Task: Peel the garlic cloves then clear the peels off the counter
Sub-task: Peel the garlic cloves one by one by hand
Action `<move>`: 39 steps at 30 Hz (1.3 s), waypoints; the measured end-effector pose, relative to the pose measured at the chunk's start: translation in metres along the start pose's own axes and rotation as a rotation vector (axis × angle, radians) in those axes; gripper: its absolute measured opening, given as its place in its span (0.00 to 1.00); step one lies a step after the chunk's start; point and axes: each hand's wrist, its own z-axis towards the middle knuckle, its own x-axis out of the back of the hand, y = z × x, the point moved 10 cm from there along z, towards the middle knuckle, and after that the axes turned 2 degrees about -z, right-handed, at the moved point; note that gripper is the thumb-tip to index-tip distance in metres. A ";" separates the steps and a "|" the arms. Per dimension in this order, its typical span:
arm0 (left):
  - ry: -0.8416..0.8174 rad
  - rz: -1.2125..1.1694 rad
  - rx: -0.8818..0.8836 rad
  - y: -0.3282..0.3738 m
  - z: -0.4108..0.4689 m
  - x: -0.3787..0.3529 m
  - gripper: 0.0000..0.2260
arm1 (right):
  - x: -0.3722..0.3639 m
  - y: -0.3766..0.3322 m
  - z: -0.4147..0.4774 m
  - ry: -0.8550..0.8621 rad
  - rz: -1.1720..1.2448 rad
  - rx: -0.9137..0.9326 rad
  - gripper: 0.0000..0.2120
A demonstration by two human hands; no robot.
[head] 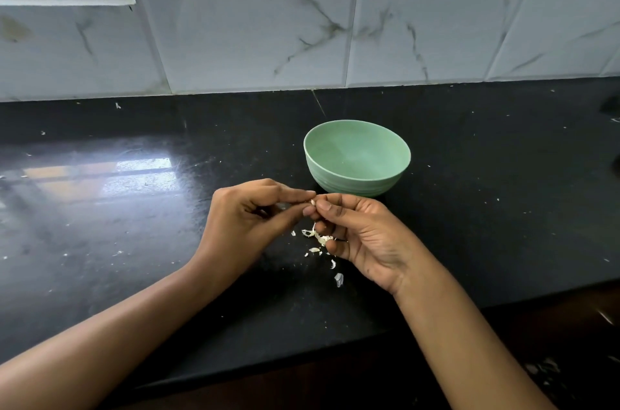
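Head view takes in one green bowl (352, 186), two bare hands, one garlic clove (312, 202) and a loose scatter of peels (317, 236), about seven pale scraps that can be told apart. All of it sits on or over a black worktop (134, 241) backed by a marbled tile wall (268, 23).

Both forearms come in from the bottom corners and meet just in front of the bowl, which stands upright with nothing visible inside. The left hand (248, 218) is turned knuckles-up, and its fingers (295, 196) are drawn together with their tips pinching one end of the clove. The right hand (365, 235) is turned palm-up towards the camera, with its thumb (327, 206) and forefinger pinching the other end. Its remaining fingers curl loosely inward.

Only a small pale tip of the clove shows between the fingertips, held above the worktop and just beside the bowl's near wall. The peels lie on the worktop directly under the hands. Whether the largest scrap touches the right little finger cannot be told.
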 end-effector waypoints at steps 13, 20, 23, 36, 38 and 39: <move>-0.032 -0.164 -0.001 -0.003 -0.002 -0.003 0.07 | -0.001 -0.009 -0.004 -0.045 -0.188 -0.069 0.05; -0.034 -0.102 -0.061 0.006 -0.003 -0.004 0.08 | 0.002 -0.006 -0.006 -0.039 -0.195 -0.087 0.06; -0.036 -0.085 -0.078 0.009 -0.003 -0.003 0.08 | 0.002 -0.004 -0.006 -0.035 -0.205 -0.078 0.08; -0.048 0.244 0.096 -0.020 0.001 -0.004 0.03 | 0.005 -0.042 0.000 0.159 -0.570 0.227 0.04; -0.069 0.332 0.054 -0.017 0.002 -0.005 0.06 | 0.004 -0.043 0.004 0.158 -0.658 0.229 0.05; -0.078 0.369 0.030 -0.016 0.002 -0.006 0.08 | 0.006 -0.044 0.005 0.175 -0.704 0.237 0.05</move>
